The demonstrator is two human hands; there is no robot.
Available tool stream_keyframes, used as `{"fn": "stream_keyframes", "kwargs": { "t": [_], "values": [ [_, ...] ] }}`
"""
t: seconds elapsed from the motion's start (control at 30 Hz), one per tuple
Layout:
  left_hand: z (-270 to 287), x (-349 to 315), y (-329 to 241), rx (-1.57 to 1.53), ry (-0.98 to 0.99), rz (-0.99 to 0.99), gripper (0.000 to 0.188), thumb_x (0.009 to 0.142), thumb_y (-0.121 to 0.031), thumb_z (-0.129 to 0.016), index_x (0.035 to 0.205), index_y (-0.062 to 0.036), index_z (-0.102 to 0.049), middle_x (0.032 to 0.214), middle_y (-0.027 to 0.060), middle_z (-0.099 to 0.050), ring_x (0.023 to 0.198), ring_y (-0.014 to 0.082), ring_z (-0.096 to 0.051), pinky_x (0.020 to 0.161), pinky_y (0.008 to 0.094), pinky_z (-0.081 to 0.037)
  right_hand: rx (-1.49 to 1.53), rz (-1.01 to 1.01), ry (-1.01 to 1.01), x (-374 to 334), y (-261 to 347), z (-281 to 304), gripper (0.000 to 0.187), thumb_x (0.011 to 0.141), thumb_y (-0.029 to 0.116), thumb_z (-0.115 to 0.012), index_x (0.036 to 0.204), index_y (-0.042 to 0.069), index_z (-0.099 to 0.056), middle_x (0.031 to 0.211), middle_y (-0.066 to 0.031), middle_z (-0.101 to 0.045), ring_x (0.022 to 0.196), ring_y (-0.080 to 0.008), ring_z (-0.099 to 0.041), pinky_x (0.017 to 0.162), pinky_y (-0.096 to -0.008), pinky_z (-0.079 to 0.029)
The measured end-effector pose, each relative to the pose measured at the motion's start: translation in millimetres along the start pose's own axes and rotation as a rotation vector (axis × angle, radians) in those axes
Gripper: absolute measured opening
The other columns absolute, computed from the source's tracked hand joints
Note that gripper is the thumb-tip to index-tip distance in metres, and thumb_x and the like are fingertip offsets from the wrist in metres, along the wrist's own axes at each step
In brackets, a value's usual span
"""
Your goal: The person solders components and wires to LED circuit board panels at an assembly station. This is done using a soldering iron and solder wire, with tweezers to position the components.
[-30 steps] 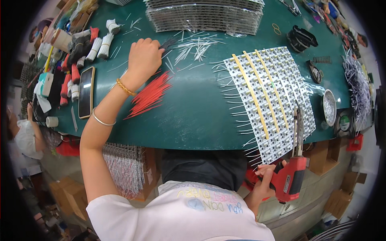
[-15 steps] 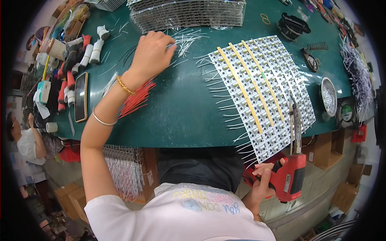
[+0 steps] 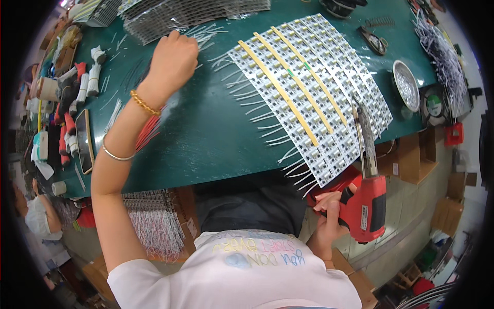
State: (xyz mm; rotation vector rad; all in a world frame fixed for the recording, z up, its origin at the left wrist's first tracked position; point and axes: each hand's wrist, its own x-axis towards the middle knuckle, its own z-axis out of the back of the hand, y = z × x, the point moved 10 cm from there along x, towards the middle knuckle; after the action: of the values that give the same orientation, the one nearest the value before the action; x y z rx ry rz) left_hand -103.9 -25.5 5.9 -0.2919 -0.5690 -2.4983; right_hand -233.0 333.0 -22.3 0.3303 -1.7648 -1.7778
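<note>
My left hand (image 3: 172, 59) reaches across the green table (image 3: 206, 134) to a scatter of thin white wires (image 3: 206, 33) near the far edge, fingers curled over them; whether it grips any I cannot tell. My right hand (image 3: 329, 216) is below the table's near edge, closed on the grip of a red soldering gun (image 3: 368, 206) whose metal tip points up over the boards. A sheet of white LED modules (image 3: 309, 87) joined by three yellow strips lies on the table's right half, white leads sticking out along its left edge.
A bundle of red wires (image 3: 146, 131) lies under my left forearm. A phone (image 3: 85, 141), tape rolls and tools crowd the left edge. A round metal dish (image 3: 406, 85) sits right. Stacks of wired modules (image 3: 190, 13) line the far edge. Another person (image 3: 38, 216) sits lower left.
My left hand has moved from the red wire bundle farther away to the white wires at the far edge. My right hand has kept the soldering gun in the same place.
</note>
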Motion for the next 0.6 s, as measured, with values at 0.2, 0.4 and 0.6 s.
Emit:
{"fn": "stream_keyframes", "kwargs": {
  "t": [0.2,0.4,0.6],
  "values": [
    [5,6,9,-0.112,-0.031,-0.047,0.009,0.072,-0.011,-0.054,0.069,-0.0021,-0.053,0.066,0.0156,-0.055,0.07,0.0321,-0.053,0.064,0.0415,-0.042,0.144,0.091,-0.052,2,5,9,0.041,0.084,0.0,-0.045,0.123,-0.009,-0.033,0.062,-0.0072,-0.044,0.05,-0.0161,-0.046,0.058,-0.0342,-0.047],
    [19,4,7,-0.315,-0.042,-0.004,0.01,0.078,-0.007,-0.057,0.087,-0.002,-0.056,0.074,0.0128,-0.056,0.07,0.029,-0.054,0.066,0.0367,-0.043,0.11,-0.036,-0.053,7,-2,17,0.043,0.085,0.004,-0.047,0.124,-0.007,-0.032,0.062,-0.0062,-0.043,0.05,-0.016,-0.045,0.059,-0.0342,-0.046],
    [52,-2,13,-0.474,-0.163,-0.101,0.012,0.082,0.0,-0.052,0.092,0.0004,-0.058,0.085,0.0144,-0.057,0.079,0.0289,-0.056,0.072,0.0332,-0.044,0.187,-0.081,-0.091,1,-9,17,0.044,0.084,0.001,-0.047,0.124,-0.008,-0.032,0.062,-0.006,-0.044,0.05,-0.0159,-0.045,0.058,-0.0338,-0.046]
  ]
}}
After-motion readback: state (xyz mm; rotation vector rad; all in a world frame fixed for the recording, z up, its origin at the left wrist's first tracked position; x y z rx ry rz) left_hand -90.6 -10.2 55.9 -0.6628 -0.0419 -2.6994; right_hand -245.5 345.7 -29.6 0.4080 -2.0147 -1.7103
